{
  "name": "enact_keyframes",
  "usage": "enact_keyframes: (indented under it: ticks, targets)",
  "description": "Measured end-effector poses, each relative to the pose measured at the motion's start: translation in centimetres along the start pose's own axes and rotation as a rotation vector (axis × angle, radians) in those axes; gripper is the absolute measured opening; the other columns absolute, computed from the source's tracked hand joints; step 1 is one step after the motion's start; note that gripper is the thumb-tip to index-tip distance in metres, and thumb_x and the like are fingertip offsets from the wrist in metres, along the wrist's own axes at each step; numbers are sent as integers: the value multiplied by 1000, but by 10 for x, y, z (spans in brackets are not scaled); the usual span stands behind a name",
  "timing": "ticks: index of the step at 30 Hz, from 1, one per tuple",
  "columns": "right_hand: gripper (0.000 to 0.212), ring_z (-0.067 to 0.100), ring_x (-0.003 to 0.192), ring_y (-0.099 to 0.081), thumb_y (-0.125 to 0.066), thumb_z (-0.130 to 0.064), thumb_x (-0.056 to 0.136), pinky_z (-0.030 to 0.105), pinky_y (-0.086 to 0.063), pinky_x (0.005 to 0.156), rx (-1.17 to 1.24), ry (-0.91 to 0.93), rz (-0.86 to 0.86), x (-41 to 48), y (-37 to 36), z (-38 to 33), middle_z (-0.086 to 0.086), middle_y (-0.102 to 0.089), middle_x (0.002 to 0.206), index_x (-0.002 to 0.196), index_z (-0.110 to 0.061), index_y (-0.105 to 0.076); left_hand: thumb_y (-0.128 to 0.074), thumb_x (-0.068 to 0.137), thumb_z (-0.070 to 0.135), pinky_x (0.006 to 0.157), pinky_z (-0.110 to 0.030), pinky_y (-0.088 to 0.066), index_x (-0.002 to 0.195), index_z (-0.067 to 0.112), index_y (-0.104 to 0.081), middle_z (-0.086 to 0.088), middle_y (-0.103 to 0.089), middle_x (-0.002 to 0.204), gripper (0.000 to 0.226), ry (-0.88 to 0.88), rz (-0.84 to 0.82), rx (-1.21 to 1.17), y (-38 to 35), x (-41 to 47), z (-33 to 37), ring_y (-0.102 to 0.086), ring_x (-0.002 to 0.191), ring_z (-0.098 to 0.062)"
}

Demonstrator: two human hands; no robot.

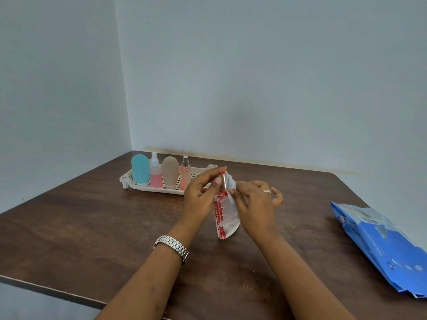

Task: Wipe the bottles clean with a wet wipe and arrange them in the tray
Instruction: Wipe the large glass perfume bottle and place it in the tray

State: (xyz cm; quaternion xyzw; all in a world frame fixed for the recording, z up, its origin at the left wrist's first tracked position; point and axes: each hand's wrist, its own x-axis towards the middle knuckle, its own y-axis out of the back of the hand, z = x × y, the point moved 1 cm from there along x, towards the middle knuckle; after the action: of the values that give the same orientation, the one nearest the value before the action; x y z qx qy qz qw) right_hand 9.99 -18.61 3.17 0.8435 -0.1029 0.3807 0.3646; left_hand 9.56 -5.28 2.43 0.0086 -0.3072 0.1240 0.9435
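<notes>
The left hand pinches the silver cap of the red bottle between thumb & fingertips. The right hand has thumb & first fingers closed on the wet wipe, which lies against the bottle's right side, w/ the other fingers loose. The red bottle is held nearly upright over the table, just in front of the right end of the tray, where 4 others stand in a row: blue bottle, pink spray bottle, brown bottle, peach spray bottle; the wipes pack lies well apart, on the right.
</notes>
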Motion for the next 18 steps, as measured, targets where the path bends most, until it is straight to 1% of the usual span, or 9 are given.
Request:
enact_keyframes:
  ticks: [2,4,8,11,14,15,16,17,18]
  targets:
    - [5,5,94,-50,-67,-31,82,34,-12,94,22,17,70,0,1,2,-27,-54,78,78,-32,-70,-54,95,9,86,-29,-52,110,22,-68,-1,-68,115,24,8,-4,-12,1,0,3,-63,108,-15]
    - [5,4,90,-51,-73,-28,77,32,-14,91,42,63,103,-1,0,1,-25,-57,77,77,-32,-71,-54,95,9,82,-24,-53,104,26,-68,-1,-67,112,24,38,7,-30,2,0,5,-64,104,-14]
    - [8,-2,85,-48,-74,-25,77,31,-13,90,26,122,111,-2,-1,-6,-17,-67,85,82,-31,-71,-54,94,5,80,-27,-54,102,23,-67,-9,-67,114,24,100,29,-112,5,2,7,-64,104,-20]
    - [7,-5,87,-43,-67,-33,83,29,-12,90,8,8,91,0,-2,-1,-17,-67,93,90,-32,-70,-55,93,4,78,-25,-54,102,18,-66,-8,-68,109,20,121,7,-166,4,2,10,-66,98,-17]
    - [18,-5,95,-36,-58,-37,89,26,-12,86,13,-117,70,4,0,7,-14,-66,106,100,-29,-69,-52,93,2,77,-20,-53,104,14,-65,1,-70,104,20,96,-61,-196,1,0,14,-67,96,-7]
    - [19,-5,96,-36,-55,-39,91,26,-13,89,50,-134,50,5,-1,9,-14,-65,106,100,-30,-69,-51,94,2,78,-19,-52,104,14,-65,7,-71,102,21,83,-87,-194,0,-1,15,-67,97,-6]
    - [21,-3,97,-41,-50,-43,92,30,-17,96,113,-132,22,7,-2,8,-17,-65,102,95,-33,-69,-50,94,2,79,-18,-51,104,15,-65,10,-72,101,22,71,-109,-187,-1,-2,16,-66,99,-5]
    - [27,2,98,-47,-44,-48,93,41,-26,101,214,-124,-15,7,-3,7,-18,-65,95,89,-36,-68,-50,95,3,81,-19,-51,104,16,-65,12,-72,101,23,58,-124,-172,-2,-3,16,-65,101,-5]
    - [34,9,96,-54,-39,-53,93,51,-35,98,338,-121,-45,5,-4,5,-15,-66,89,85,-35,-67,-50,95,5,84,-21,-50,105,18,-67,13,-71,104,23,42,-134,-147,-3,-3,16,-64,104,-6]
